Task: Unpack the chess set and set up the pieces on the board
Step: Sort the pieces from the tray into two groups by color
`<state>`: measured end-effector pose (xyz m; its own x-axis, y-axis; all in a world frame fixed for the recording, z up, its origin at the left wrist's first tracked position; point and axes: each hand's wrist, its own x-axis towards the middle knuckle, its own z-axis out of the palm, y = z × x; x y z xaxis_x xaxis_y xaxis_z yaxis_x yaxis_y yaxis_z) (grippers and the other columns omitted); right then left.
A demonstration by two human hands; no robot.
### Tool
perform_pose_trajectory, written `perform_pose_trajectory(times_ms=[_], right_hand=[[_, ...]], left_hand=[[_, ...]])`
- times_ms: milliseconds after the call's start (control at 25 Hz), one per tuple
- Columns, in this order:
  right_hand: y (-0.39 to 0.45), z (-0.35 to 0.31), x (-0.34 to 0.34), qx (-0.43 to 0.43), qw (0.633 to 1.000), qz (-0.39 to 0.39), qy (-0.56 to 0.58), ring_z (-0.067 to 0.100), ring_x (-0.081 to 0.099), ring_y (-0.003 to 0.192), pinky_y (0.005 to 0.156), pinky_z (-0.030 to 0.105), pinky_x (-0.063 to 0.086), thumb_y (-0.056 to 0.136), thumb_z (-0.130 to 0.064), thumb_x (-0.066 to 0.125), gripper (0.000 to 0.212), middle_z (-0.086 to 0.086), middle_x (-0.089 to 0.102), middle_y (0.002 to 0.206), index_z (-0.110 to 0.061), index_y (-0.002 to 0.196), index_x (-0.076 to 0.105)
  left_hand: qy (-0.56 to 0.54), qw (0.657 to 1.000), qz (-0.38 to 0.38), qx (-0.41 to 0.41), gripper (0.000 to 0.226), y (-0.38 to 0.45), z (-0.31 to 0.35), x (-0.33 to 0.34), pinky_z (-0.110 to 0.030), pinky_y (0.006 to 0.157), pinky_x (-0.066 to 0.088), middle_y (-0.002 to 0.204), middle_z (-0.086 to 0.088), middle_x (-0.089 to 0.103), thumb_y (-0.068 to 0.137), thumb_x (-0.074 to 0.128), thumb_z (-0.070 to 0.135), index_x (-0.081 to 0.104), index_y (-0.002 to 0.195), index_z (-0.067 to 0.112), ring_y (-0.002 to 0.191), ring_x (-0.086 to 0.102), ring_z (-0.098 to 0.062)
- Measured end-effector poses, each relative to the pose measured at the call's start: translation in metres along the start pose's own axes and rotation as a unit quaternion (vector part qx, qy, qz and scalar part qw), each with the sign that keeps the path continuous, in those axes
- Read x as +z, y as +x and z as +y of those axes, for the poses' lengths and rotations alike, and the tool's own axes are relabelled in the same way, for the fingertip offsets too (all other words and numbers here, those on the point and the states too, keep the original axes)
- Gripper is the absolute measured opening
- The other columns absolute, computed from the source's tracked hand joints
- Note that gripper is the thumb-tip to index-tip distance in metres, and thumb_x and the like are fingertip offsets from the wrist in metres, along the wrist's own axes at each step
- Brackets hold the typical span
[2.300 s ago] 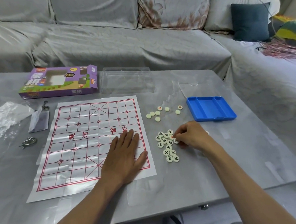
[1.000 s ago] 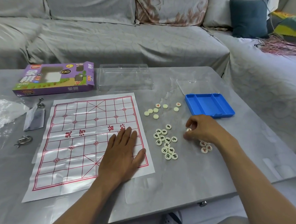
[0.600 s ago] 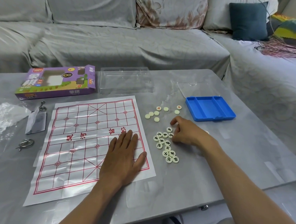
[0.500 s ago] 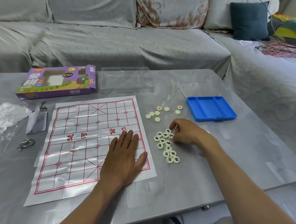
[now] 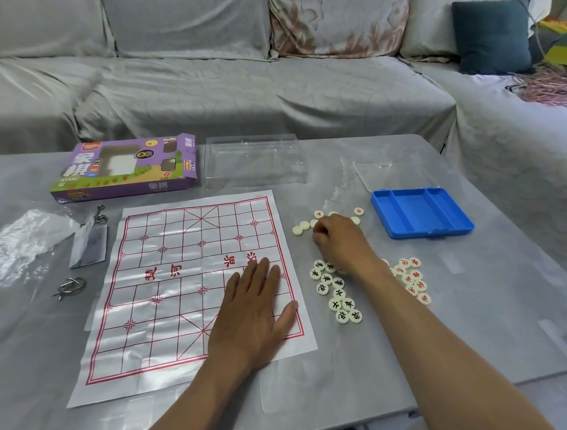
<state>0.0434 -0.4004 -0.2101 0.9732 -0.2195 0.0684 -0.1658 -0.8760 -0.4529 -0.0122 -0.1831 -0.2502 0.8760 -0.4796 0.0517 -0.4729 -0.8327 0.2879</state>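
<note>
Head view, noted what I saw on the grey table [image 5: 383, 351]. The paper board [image 5: 180, 275] lay flat with no piece on it. My left hand [image 5: 254, 312] rested palm down on the board's near right part, fingers straight and spread. My right hand [image 5: 336, 242] reached over the loose pale pieces [image 5: 303, 227] just right of the board's far corner; fingers curled over them, but I could not tell whether they held one. A cluster of black-marked pieces [image 5: 335, 291] sat just beside the board's right edge, partly under my right wrist. Red-marked pieces [image 5: 413, 281] lay on the other side of that forearm. The blue tray [image 5: 422, 212] stood beyond them, a clear lid [image 5: 392, 174] behind it. Purple box [image 5: 127, 170] and clear plastic case [image 5: 255, 160] were at the board's far side; plastic bag [image 5: 14, 253] far left
</note>
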Motion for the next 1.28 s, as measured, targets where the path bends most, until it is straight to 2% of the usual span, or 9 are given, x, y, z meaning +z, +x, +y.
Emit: perform_pose_trajectory(times_ms=[80, 160, 280, 440, 680, 800, 960, 1160, 1280], right_hand=[[-0.001, 0.000, -0.013, 0.040, 0.992, 0.030, 0.113, 0.017, 0.062, 0.086, 0.072, 0.027, 0.043, 0.093, -0.015, 0.054, 0.018, 0.004, 0.069, 0.094, -0.010, 0.093, 0.072], [-0.007, 0.003, -0.031, 0.054, 0.986, 0.012, 0.155, 0.009, 0.061, 0.075, 0.069, 0.021, 0.046, 0.092, -0.014, 0.060, 0.015, -0.003, 0.069, 0.085, -0.012, 0.093, 0.074], [-0.027, 0.016, -0.049, 0.072, 0.985, -0.047, 0.152, 0.012, 0.066, 0.069, 0.072, 0.030, 0.057, 0.088, -0.011, 0.066, 0.009, 0.000, 0.071, 0.079, -0.014, 0.090, 0.074], [-0.051, 0.036, -0.066, 0.121, 0.984, -0.084, 0.103, 0.010, 0.067, 0.064, 0.057, 0.020, 0.052, 0.089, -0.006, 0.064, 0.013, 0.002, 0.071, 0.078, -0.017, 0.086, 0.071], [-0.056, 0.051, -0.070, 0.142, 0.986, -0.089, -0.021, 0.013, 0.064, 0.077, 0.069, 0.025, 0.052, 0.087, -0.007, 0.063, 0.016, 0.000, 0.068, 0.089, -0.021, 0.085, 0.070], [-0.055, 0.054, -0.071, 0.143, 0.987, -0.045, -0.054, 0.014, 0.063, 0.083, 0.076, 0.032, 0.054, 0.086, -0.008, 0.061, 0.017, -0.001, 0.068, 0.094, -0.022, 0.084, 0.068], [-0.048, 0.042, -0.060, 0.083, 0.996, 0.034, -0.002, 0.017, 0.060, 0.094, 0.081, 0.032, 0.050, 0.089, -0.012, 0.057, 0.017, 0.000, 0.068, 0.103, -0.018, 0.099, 0.070], [-0.015, 0.010, -0.016, -0.004, 0.996, -0.044, -0.073, 0.025, 0.048, 0.122, 0.094, 0.037, 0.042, 0.095, -0.010, 0.044, 0.048, 0.001, 0.047, 0.142, -0.024, 0.141, 0.043], [-0.002, 0.001, -0.001, -0.043, 0.986, -0.058, -0.149, 0.029, 0.043, 0.121, 0.093, 0.041, 0.043, 0.095, -0.010, 0.043, 0.047, 0.000, 0.042, 0.145, -0.024, 0.140, 0.041]], left_hand=[[0.003, 1.000, 0.001, 0.001, 0.074, 0.000, -0.001, 0.002, -0.034, 0.119, -0.011, 0.162, 0.010, -0.010, 0.090, 0.007, 0.068, 0.000, 0.154, 0.032, 0.147, -0.015, -0.009], [0.004, 1.000, 0.002, 0.003, 0.073, 0.001, -0.001, 0.002, -0.034, 0.119, -0.010, 0.162, 0.010, -0.009, 0.090, 0.008, 0.067, 0.000, 0.154, 0.032, 0.147, -0.015, -0.009], [0.004, 1.000, 0.003, 0.006, 0.075, 0.000, -0.001, 0.001, -0.034, 0.120, -0.008, 0.162, 0.009, -0.006, 0.088, 0.006, 0.067, 0.004, 0.154, 0.031, 0.148, -0.012, -0.010], [0.007, 1.000, 0.004, 0.009, 0.075, 0.000, -0.001, 0.001, -0.034, 0.120, -0.007, 0.163, 0.008, -0.004, 0.089, 0.007, 0.066, 0.005, 0.155, 0.030, 0.148, -0.011, -0.011], [0.004, 1.000, 0.004, 0.011, 0.078, 0.000, 0.000, 0.000, -0.035, 0.121, -0.004, 0.163, 0.008, -0.001, 0.087, 0.004, 0.067, 0.007, 0.155, 0.029, 0.149, -0.008, -0.011], [0.003, 1.000, 0.007, 0.010, 0.078, 0.000, 0.000, 0.000, -0.035, 0.121, -0.003, 0.163, 0.008, 0.000, 0.087, 0.005, 0.067, 0.008, 0.155, 0.029, 0.149, -0.007, -0.011], [0.008, 1.000, 0.003, 0.009, 0.078, 0.000, -0.001, -0.001, -0.035, 0.121, -0.004, 0.163, 0.009, -0.003, 0.086, 0.003, 0.068, 0.005, 0.155, 0.030, 0.149, -0.010, -0.010], [0.001, 1.000, 0.007, 0.005, 0.077, -0.001, 0.000, 0.000, -0.033, 0.119, -0.008, 0.162, 0.010, -0.006, 0.088, 0.005, 0.069, 0.003, 0.155, 0.032, 0.148, -0.012, -0.009], [-0.004, 1.000, 0.010, 0.004, 0.076, -0.001, 0.000, 0.001, -0.032, 0.118, -0.010, 0.162, 0.011, -0.007, 0.089, 0.007, 0.068, 0.003, 0.155, 0.031, 0.147, -0.013, -0.008]])
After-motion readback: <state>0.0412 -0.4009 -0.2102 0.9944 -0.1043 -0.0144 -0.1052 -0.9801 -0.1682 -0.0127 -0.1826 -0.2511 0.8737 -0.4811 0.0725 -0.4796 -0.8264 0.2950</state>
